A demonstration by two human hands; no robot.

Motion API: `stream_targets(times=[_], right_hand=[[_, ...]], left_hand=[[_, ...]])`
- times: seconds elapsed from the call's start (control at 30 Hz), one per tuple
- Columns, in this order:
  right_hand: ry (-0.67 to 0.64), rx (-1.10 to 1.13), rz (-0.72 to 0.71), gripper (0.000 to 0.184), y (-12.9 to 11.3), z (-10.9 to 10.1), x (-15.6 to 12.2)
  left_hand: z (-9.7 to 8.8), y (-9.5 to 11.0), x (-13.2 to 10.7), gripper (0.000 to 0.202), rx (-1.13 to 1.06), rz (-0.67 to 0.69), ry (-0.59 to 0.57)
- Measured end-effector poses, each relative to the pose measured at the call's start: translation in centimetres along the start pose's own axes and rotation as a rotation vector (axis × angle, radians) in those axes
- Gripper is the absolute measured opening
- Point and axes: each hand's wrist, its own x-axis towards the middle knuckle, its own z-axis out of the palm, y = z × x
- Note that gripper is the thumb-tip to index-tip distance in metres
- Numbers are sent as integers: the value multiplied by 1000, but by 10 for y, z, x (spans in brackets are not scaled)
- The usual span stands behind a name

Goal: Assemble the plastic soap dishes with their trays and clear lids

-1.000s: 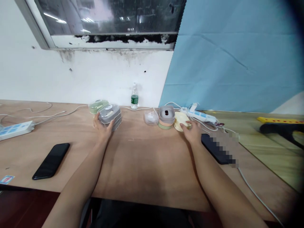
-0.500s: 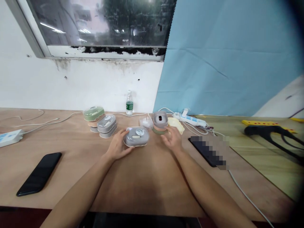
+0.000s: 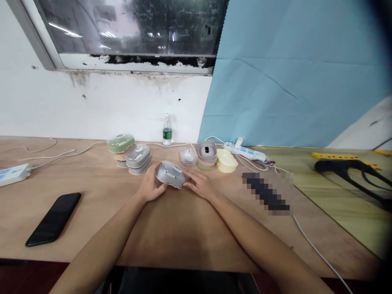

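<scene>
A grey lidded box (image 3: 170, 174) is tilted up over the wooden table (image 3: 183, 220), held from both sides. My left hand (image 3: 150, 187) grips its left end and my right hand (image 3: 200, 185) grips its right end, fingers curled round it. Behind and to the left sit a stack of grey lidded boxes (image 3: 138, 158) and a stack with a green lid on top (image 3: 121, 148). Behind the held box are a clear container (image 3: 188, 156), a stack of grey, pink and green pieces (image 3: 207, 154) and a pile of pale yellow lids (image 3: 226, 161).
A black phone (image 3: 53, 219) lies at the left front. A white power strip (image 3: 12, 174) and cables are at the far left, another strip (image 3: 244, 152) at the back right. A small bottle (image 3: 167, 130) stands by the wall. A blurred dark object (image 3: 266, 193) lies right.
My left hand took a grey box off the stack and carried it to the middle. My right hand left the yellow lids and now grips the box's right end, which is tilted.
</scene>
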Motion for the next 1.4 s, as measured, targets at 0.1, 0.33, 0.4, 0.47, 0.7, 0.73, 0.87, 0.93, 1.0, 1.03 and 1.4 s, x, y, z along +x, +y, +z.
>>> stream_targets(times=[0.1, 0.33, 0.4, 0.47, 0.7, 0.73, 0.87, 0.93, 1.0, 1.03, 1.4], right_hand=[[2, 36, 91, 42, -4, 1, -1], [123, 190, 303, 36, -4, 3, 3], [69, 210, 320, 36, -1, 4, 3], [-2, 224, 358, 36, 2, 6, 4], [222, 666, 671, 26, 0, 22, 17], [276, 762, 730, 27, 0, 24, 21], [509, 1048, 888, 33, 1, 31, 38], [589, 1125, 920, 34, 2, 34, 46], [651, 1195, 940, 33, 3, 37, 51], [676, 1229, 947, 31, 4, 38, 53], [797, 1174, 983, 32, 4, 43, 52]], left_hand=[[-1, -2, -1, 77, -20, 0, -29], [-2, -3, 0, 75, -33, 33, -85], [-2, -2, 1, 73, -35, 29, -92], [-2, -2, 2, 71, -37, 17, -92], [-6, 0, 4, 66, -72, 38, -78], [-6, 0, 3, 65, -73, 52, -82], [-4, 1, 3, 64, -76, 72, -117], [-3, 1, 3, 64, -76, 60, -124], [-3, 1, 2, 64, -75, 51, -129], [-3, 0, 2, 64, -74, 47, -131], [-2, 0, 0, 65, -63, 25, -145]])
